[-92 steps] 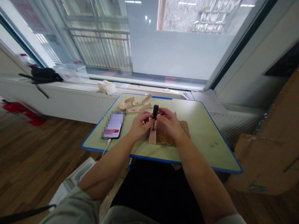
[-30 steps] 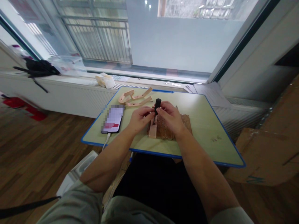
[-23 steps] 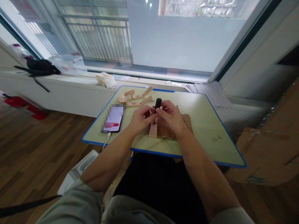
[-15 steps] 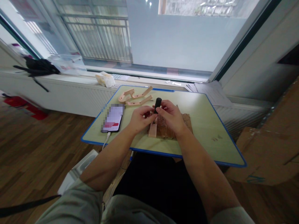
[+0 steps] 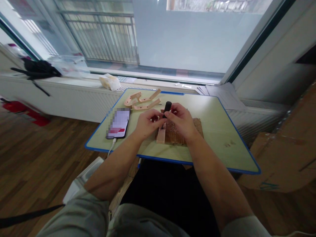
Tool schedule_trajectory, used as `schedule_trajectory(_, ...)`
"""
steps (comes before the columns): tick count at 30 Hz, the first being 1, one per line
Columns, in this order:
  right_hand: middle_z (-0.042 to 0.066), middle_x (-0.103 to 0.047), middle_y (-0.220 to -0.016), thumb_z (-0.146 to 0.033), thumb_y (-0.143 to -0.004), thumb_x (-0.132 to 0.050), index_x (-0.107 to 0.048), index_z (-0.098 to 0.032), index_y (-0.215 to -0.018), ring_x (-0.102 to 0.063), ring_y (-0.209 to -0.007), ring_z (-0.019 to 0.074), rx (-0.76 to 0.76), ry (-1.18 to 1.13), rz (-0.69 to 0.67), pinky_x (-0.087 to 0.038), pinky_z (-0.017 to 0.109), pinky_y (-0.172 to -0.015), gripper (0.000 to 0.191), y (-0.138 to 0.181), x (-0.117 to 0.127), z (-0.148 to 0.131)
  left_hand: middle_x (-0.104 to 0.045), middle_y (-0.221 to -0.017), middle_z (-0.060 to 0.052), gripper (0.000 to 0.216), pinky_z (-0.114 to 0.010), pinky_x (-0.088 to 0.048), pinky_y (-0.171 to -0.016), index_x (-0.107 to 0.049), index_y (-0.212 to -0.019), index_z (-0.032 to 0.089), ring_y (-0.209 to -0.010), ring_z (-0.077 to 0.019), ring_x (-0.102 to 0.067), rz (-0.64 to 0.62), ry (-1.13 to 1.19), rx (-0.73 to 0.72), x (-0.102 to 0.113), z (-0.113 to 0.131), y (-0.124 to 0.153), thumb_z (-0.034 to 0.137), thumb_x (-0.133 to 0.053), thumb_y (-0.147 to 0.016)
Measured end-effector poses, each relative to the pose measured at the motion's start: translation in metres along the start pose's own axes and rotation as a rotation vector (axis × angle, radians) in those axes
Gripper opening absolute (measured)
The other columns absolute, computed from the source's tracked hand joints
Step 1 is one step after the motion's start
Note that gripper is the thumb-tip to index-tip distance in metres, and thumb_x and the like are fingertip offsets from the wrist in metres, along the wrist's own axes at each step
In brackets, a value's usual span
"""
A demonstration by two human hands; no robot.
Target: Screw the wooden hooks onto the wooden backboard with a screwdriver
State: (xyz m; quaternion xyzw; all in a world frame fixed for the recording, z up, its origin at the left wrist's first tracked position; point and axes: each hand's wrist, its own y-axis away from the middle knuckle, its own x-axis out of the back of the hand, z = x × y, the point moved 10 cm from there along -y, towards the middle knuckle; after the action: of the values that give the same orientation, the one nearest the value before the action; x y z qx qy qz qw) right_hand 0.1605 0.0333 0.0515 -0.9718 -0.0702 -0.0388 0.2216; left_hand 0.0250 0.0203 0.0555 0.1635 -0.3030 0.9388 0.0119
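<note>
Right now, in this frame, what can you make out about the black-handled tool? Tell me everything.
The black-handled tool shows mainly as a thick, matte, rounded grip, perhaps plastic or rubber. It stands nearly upright, its top leaning slightly right. The right hand pinches it; the left hand has fingertips at its lower end, though whether they grip is unclear. A dark bit below, probably its shaft, shows over the pale wood strip beside the brown board. The tip can't be made out.
</note>
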Motion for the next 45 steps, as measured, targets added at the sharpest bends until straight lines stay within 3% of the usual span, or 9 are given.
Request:
schedule_trajectory(7, 0.001, -0.065, -0.095, -0.040, -0.076, -0.067, -0.066, -0.026, -0.093, -0.059, -0.086, 0.0168, 0.001, -0.054, -0.016, -0.048, 0.035, -0.078, 0.022, 0.000, -0.002, -0.001, -0.072, -0.082, -0.004, 0.015, -0.027, -0.047, -0.066, -0.074, -0.085, 0.019, -0.073, -0.0147, -0.063, -0.061, 0.032, -0.041, -0.004, 0.004, 0.000, 0.030, -0.065, -0.079)
schedule_trajectory(10, 0.000, -0.065, -0.089, -0.040, -0.074, -0.069, -0.065, -0.025, -0.092, -0.058, -0.082, 0.0161, -0.025, -0.078, -0.014, -0.048, 0.034, -0.077, 0.023, -0.001, -0.003, 0.004, -0.070, -0.078, -0.003, 0.020, -0.025, -0.044, -0.059, -0.073, -0.088, 0.018, -0.063, -0.0120, -0.058, -0.038, 0.022, -0.012, -0.003, 0.002, 0.001, 0.032, -0.070, -0.075)
schedule_trajectory(14, -0.001, -0.063, -0.086, -0.040, -0.073, -0.071, -0.065, -0.024, -0.091, -0.057, -0.077, 0.0142, -0.035, -0.093, -0.015, -0.048, 0.033, -0.075, 0.025, -0.001, -0.004, 0.007, -0.066, -0.069, -0.002, 0.018, -0.023, -0.041, -0.054, -0.071, -0.077, 0.017, -0.058, -0.0106, -0.054, 0.012, -0.009, 0.012, 0.002, 0.002, 0.001, 0.034, -0.072, -0.074)
schedule_trajectory(20, 0.000, -0.064, -0.096, -0.037, -0.076, -0.068, -0.067, -0.026, -0.094, -0.057, -0.084, 0.0142, 0.022, -0.111, -0.025, -0.047, 0.032, -0.077, 0.021, -0.001, -0.005, -0.005, -0.072, -0.084, -0.005, 0.019, -0.027, -0.047, -0.068, -0.075, -0.089, 0.018, -0.076, -0.0151, -0.063, -0.106, 0.041, -0.064, -0.007, 0.009, 0.001, 0.031, -0.063, -0.082)
schedule_trajectory(26, -0.002, -0.062, -0.083, -0.036, -0.071, -0.073, -0.063, -0.024, -0.088, -0.054, -0.073, 0.0125, -0.031, -0.104, -0.010, -0.046, 0.030, -0.071, 0.023, -0.001, -0.005, 0.000, -0.069, -0.070, -0.002, 0.019, -0.025, -0.041, -0.055, -0.073, -0.078, 0.017, -0.057, -0.0108, -0.054, 0.030, 0.006, 0.038, 0.005, 0.000, 0.000, 0.035, -0.073, -0.072)
schedule_trajectory(33, -0.001, -0.064, -0.097, -0.034, -0.074, -0.070, -0.067, -0.026, -0.094, -0.057, -0.084, 0.0135, 0.015, -0.100, -0.015, -0.045, 0.031, -0.076, 0.021, -0.001, -0.004, -0.005, -0.071, -0.078, -0.004, 0.016, -0.026, -0.045, -0.062, -0.073, -0.081, 0.017, -0.070, -0.0140, -0.062, -0.013, 0.048, -0.004, 0.002, 0.004, 0.000, 0.031, -0.065, -0.079)
schedule_trajectory(40, -0.004, -0.058, -0.075, -0.033, -0.068, -0.075, -0.062, -0.023, -0.082, -0.052, -0.067, 0.0109, -0.049, -0.101, 0.003, -0.042, 0.028, -0.064, 0.022, 0.000, -0.003, 0.000, -0.068, -0.070, 0.000, 0.016, -0.025, -0.042, -0.059, -0.069, -0.076, 0.017, -0.063, -0.0114, -0.056, 0.033, -0.052, -0.013, 0.004, 0.002, 0.001, 0.033, -0.073, -0.071)
schedule_trajectory(45, -0.001, -0.063, -0.093, -0.032, -0.073, -0.070, -0.065, -0.025, -0.093, -0.056, -0.079, 0.0129, -0.005, -0.102, -0.019, -0.045, 0.030, -0.071, 0.021, 0.000, -0.004, -0.006, -0.070, -0.079, -0.002, 0.012, -0.026, -0.043, -0.061, -0.072, -0.081, 0.019, -0.068, -0.0125, -0.059, -0.022, -0.029, -0.070, 0.000, 0.009, 0.000, 0.029, -0.066, -0.078)
